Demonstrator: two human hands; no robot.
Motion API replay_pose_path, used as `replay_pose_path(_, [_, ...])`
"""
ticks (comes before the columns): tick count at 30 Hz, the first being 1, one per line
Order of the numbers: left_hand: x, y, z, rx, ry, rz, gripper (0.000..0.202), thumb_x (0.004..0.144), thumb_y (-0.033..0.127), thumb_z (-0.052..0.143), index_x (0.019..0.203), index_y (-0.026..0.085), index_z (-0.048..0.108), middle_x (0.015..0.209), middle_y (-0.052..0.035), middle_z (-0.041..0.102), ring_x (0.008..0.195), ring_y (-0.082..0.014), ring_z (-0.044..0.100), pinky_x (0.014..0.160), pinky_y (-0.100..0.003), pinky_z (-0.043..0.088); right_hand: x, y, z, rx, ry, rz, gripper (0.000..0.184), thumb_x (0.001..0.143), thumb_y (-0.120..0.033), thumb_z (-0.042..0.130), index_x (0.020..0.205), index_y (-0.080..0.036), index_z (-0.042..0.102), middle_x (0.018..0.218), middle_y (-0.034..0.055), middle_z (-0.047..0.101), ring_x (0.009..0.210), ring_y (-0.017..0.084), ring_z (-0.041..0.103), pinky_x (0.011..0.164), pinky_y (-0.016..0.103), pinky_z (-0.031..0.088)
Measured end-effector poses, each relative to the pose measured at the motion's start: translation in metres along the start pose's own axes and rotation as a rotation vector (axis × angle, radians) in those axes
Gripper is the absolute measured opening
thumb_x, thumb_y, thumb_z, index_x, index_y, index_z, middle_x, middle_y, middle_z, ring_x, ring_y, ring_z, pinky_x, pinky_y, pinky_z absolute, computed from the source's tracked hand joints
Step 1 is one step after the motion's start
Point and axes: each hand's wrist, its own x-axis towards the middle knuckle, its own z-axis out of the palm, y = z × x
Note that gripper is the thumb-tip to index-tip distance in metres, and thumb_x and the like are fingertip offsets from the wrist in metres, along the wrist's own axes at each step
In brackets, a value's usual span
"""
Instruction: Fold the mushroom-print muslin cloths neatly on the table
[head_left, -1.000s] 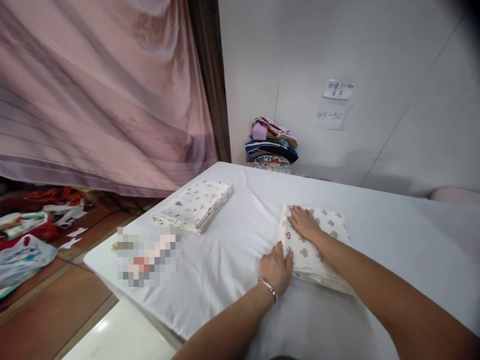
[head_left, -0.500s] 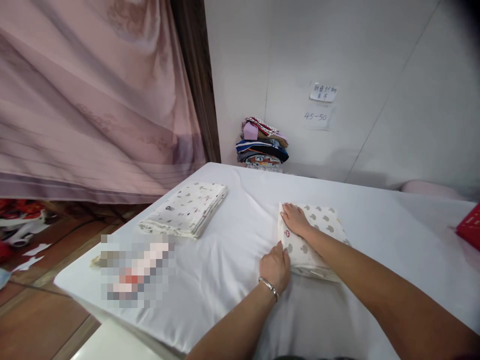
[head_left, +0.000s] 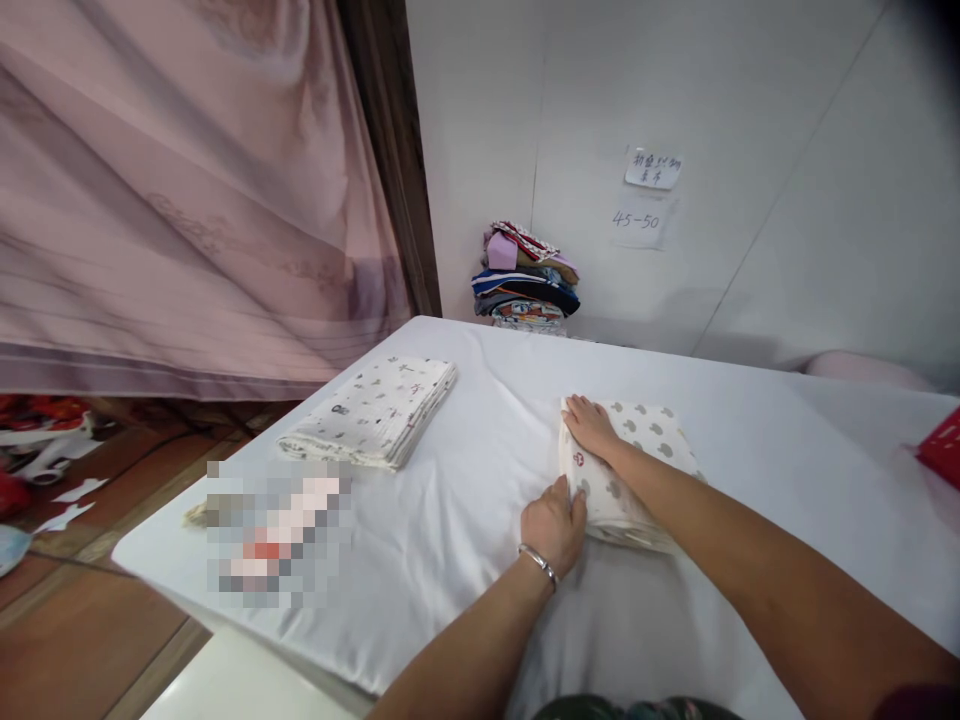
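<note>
A folded white cloth with grey prints (head_left: 645, 450) lies on the white-covered table (head_left: 465, 500). My right hand (head_left: 591, 425) rests flat on its far left corner, fingers stretched out. My left hand (head_left: 553, 522), with a bracelet at the wrist, presses against the cloth's near left edge, fingers together and touching the fold. A second folded stack of white printed cloth (head_left: 375, 410) sits further left on the table, apart from both hands.
A pile of colourful folded clothes (head_left: 525, 280) stands at the table's far edge against the white wall, under two paper notes (head_left: 645, 195). A pink curtain (head_left: 187, 200) hangs left. A blurred patch (head_left: 274, 530) covers the near left corner. A red object (head_left: 941, 445) shows at right.
The view has shifted slightly. Both hands stay on the folded cloth in much the same places; the cloth's left edge looks a little more squared.
</note>
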Motion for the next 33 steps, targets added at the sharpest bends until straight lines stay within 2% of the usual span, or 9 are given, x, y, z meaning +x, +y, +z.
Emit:
replay_pose_path(3, [0.0, -0.002, 0.0, -0.052, 0.014, 0.005, 0.034, 0.091, 0.042, 0.03, 0.108, 0.022, 0.052, 0.095, -0.0059, 0.065, 0.085, -0.0192, 0.062, 0.071, -0.028, 0.043, -0.007, 0.004, -0.008, 0.039, -0.017, -0.013, 0.042, 0.093, -0.03, 0.021, 0.128, -0.02, 0.042, 0.134, 0.008, 0.046, 0.126, 0.021, 0.036, 0.101, 0.038, 0.029])
replay_pose_path(6, [0.002, -0.005, 0.0, -0.138, 0.08, 0.012, 0.038, 0.088, 0.044, 0.037, 0.116, 0.022, 0.049, 0.103, -0.0059, 0.062, 0.088, -0.0184, 0.06, 0.073, -0.027, 0.044, -0.034, 0.005, -0.012, 0.06, -0.042, -0.054, 0.042, 0.091, -0.027, 0.028, 0.129, -0.022, 0.043, 0.133, 0.0065, 0.048, 0.127, 0.021, 0.036, 0.102, 0.036, 0.031])
replay_pose_path(13, [0.011, -0.016, 0.0, -0.363, 0.161, 0.004, 0.03, 0.083, 0.036, 0.049, 0.108, 0.019, 0.054, 0.098, -0.002, 0.058, 0.066, -0.009, 0.055, 0.068, -0.023, 0.045, -0.16, 0.004, -0.024, 0.218, -0.208, -0.256, 0.05, 0.093, -0.037, 0.026, 0.14, -0.023, 0.031, 0.148, 0.003, 0.023, 0.137, 0.021, 0.016, 0.111, 0.045, 0.013])
replay_pose_path(16, [0.021, -0.018, -0.003, -0.414, 0.167, -0.036, 0.025, 0.083, 0.035, 0.049, 0.101, 0.02, 0.057, 0.092, -0.0004, 0.06, 0.063, -0.0079, 0.053, 0.067, -0.022, 0.044, -0.202, 0.014, -0.04, 0.287, -0.279, -0.281, 0.05, 0.092, -0.041, 0.029, 0.141, -0.029, 0.028, 0.149, -0.0015, 0.022, 0.137, 0.019, 0.015, 0.113, 0.045, 0.011])
replay_pose_path(18, [0.029, -0.016, -0.007, -0.406, 0.171, -0.059, 0.022, 0.082, 0.036, 0.05, 0.095, 0.02, 0.059, 0.089, 0.0, 0.061, 0.066, -0.0089, 0.054, 0.067, -0.022, 0.043, -0.217, 0.029, -0.05, 0.307, -0.229, -0.261, 0.049, 0.091, -0.042, 0.032, 0.14, -0.031, 0.031, 0.147, -0.0033, 0.025, 0.136, 0.019, 0.017, 0.113, 0.044, 0.014])
replay_pose_path(20, [0.038, -0.012, -0.013, -0.387, 0.174, -0.073, 0.022, 0.081, 0.038, 0.052, 0.091, 0.021, 0.061, 0.088, -0.0003, 0.062, 0.07, -0.0104, 0.055, 0.068, -0.023, 0.043, -0.22, 0.05, -0.057, 0.295, -0.059, -0.163, 0.048, 0.089, -0.043, 0.035, 0.135, -0.029, 0.04, 0.145, -0.0013, 0.031, 0.136, 0.021, 0.021, 0.112, 0.045, 0.018])
replay_pose_path(23, [0.051, -0.003, -0.019, -0.361, 0.164, -0.101, 0.022, 0.079, 0.041, 0.054, 0.082, 0.02, 0.061, 0.085, -0.0009, 0.063, 0.076, -0.0129, 0.057, 0.068, -0.024, 0.041, -0.212, 0.083, -0.058, 0.286, 0.156, 0.095, 0.047, 0.085, -0.045, 0.039, 0.125, -0.024, 0.051, 0.139, 0.0042, 0.042, 0.129, 0.026, 0.033, 0.106, 0.045, 0.03])
replay_pose_path(27, [0.063, 0.007, -0.017, -0.285, 0.115, -0.178, 0.023, 0.076, 0.043, 0.057, 0.075, 0.02, 0.058, 0.082, -0.0022, 0.063, 0.076, -0.0149, 0.058, 0.064, -0.024, 0.041, -0.198, 0.108, -0.051, 0.366, 0.156, 0.34, 0.046, 0.082, -0.046, 0.041, 0.122, -0.025, 0.051, 0.127, 0.0049, 0.052, 0.11, 0.024, 0.052, 0.085, 0.038, 0.048])
replay_pose_path(33, [0.07, 0.005, -0.012, -0.197, 0.066, -0.176, 0.017, 0.076, 0.034, 0.057, 0.067, 0.02, 0.056, 0.072, -0.0011, 0.063, 0.069, -0.0149, 0.058, 0.06, -0.023, 0.039, -0.176, 0.123, -0.043, 0.51, 0.193, 0.466, 0.053, 0.078, -0.048, 0.047, 0.124, -0.022, 0.049, 0.105, 0.0053, 0.062, 0.083, 0.019, 0.06, 0.076, 0.033, 0.049])
